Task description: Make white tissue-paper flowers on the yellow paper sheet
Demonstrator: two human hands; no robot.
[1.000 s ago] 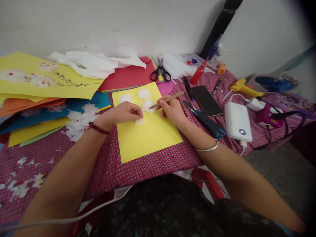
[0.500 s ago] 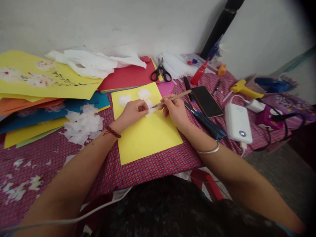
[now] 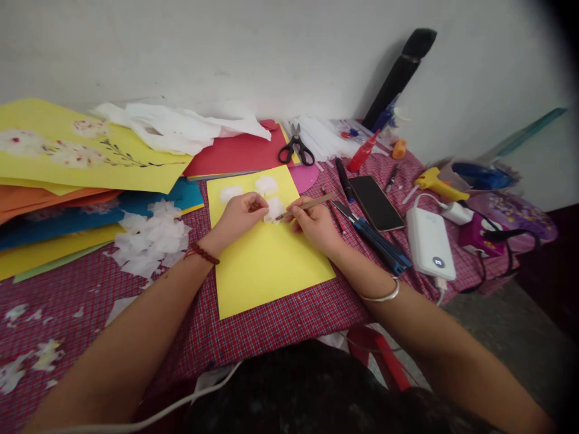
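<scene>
A yellow paper sheet (image 3: 271, 271) lies flat in front of me, bearing several white tissue paper blossoms, such as this tissue blossom (image 3: 266, 185) near its top edge. My right hand (image 3: 314, 223) pinches a thin, flat wooden stick (image 3: 312, 204). The stick's dark tip reaches the tissue cluster (image 3: 275, 208) between my hands. On the left side of that cluster, my left hand (image 3: 244, 216) has thumb and forefinger pressed together; whatever may be between them is hidden.
Torn tissue pieces (image 3: 154, 235) are heaped at left beside stacked coloured papers (image 3: 58, 223). Black scissors (image 3: 296, 146) lie beyond the sheet. At right are a phone (image 3: 375, 202), a blue cutter (image 3: 375, 238), a red tube (image 3: 363, 154), a white power bank (image 3: 429, 244) and a yellow glue gun (image 3: 438, 184).
The stick has tilted flatter, its tip still at the tissue cluster. The small white flap below my fingers now sits within the cluster. The whole view has shifted slightly.
</scene>
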